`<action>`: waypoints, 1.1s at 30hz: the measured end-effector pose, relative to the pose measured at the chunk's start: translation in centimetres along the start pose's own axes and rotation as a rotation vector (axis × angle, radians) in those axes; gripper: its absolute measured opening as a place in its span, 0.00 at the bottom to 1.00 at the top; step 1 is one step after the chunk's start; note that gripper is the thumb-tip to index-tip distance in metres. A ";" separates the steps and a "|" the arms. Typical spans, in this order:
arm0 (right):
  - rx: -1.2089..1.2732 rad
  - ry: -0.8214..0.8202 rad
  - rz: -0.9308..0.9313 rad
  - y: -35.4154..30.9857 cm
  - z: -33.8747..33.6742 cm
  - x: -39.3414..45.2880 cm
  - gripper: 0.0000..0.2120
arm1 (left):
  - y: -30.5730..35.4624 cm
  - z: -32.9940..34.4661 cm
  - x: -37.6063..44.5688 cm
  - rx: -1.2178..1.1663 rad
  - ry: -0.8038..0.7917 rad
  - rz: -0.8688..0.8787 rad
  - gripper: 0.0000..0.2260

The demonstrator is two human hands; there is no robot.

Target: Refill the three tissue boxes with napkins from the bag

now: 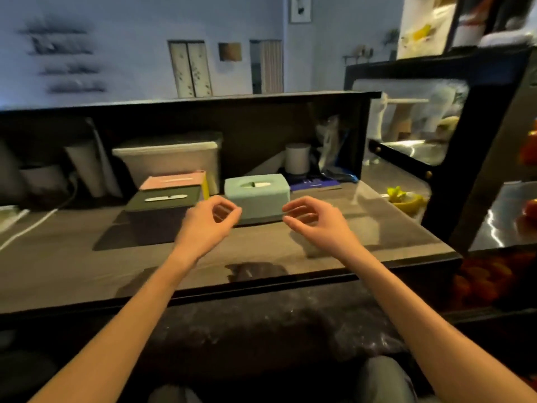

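Along the tabletop [290,251], under a dark shelf, sit three tissue boxes: olive box [162,206] with pink box [174,181] just behind, mint box [257,196] apart at right. Left hand [210,221] and right hand [312,221], fingers loosely curled and grasping nothing, flank the mint box, presumably to lift it. No napkin bag identifiable.

Three tissue boxes sit far on the counter [87,266]: one box [257,196] right, two stacked left, the upper box [174,180] slightly behind the lower box [164,199]. Left hand [210,218] and right hand [312,218] hover just before them, apart.
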State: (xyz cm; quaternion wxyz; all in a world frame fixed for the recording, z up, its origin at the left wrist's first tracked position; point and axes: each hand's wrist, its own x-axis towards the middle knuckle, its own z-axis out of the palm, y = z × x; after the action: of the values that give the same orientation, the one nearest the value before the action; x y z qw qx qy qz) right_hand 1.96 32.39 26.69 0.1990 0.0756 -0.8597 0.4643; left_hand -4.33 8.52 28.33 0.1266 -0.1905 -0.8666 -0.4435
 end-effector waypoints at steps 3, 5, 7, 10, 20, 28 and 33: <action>-0.073 -0.012 -0.027 -1.0 3.0 3.5 0.12 | -5.0 -4.5 2.7 0.189 0.384 0.026 0.06; -0.161 -0.015 -0.048 -1.1 4.6 5.4 0.14 | -8.4 -7.0 4.5 0.299 0.538 -0.031 0.09; -0.279 0.013 -0.097 -0.7 5.8 6.8 0.17 | -11.2 -8.9 6.2 0.314 0.545 -0.121 0.14; -0.519 0.038 -0.170 0.7 7.5 9.1 0.26 | -14.5 -10.8 8.7 0.222 0.397 -0.281 0.20; -0.773 -0.058 -0.147 2.7 10.8 12.0 0.34 | -16.4 -10.5 12.0 -0.024 -0.001 -0.367 0.25; -0.846 0.048 -0.185 3.3 12.0 12.9 0.30 | -15.1 -7.3 12.3 -0.070 -0.005 -0.254 0.20; -0.612 0.101 -0.234 4.1 10.7 14.0 0.24 | -15.2 -7.2 12.3 -0.042 0.063 -0.243 0.20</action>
State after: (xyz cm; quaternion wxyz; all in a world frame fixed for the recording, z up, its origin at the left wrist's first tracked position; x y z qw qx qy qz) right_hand -14.92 26.59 24.13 0.3067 0.0872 -0.9339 0.1615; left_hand -21.73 -2.78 26.31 0.0953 -0.0729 -0.8693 -0.4794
